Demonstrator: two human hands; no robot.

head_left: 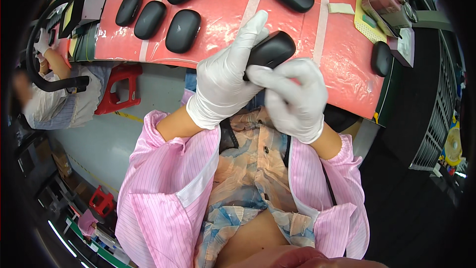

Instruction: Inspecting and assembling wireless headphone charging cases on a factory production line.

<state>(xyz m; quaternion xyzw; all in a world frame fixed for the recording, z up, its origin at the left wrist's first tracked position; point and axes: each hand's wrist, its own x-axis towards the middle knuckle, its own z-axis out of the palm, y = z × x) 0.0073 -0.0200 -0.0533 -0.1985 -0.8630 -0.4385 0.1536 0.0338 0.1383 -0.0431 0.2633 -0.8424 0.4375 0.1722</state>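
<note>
My left hand [223,77], in a white glove, is wrapped round a smooth black oval case [273,49] and holds it tilted above the near edge of the table. Its fingers reach up along the left side of the case. My right hand [297,97], gloved in white too, has its fingers curled, with one fingertip against the near lower end of the case. Slight blur shows on the right fingers, and anything small between them is hidden. Beyond my hands lie several similar black cases; the nearest is a black case [183,31] to the left.
A red-pink mat [347,77] with pale tape strips covers the table [381,109]. At the right are a yellow perforated tray [369,22], a metal holder with bottles [394,12], and another black case [381,58]. Left stand a red stool [121,89] and a seated person [64,99].
</note>
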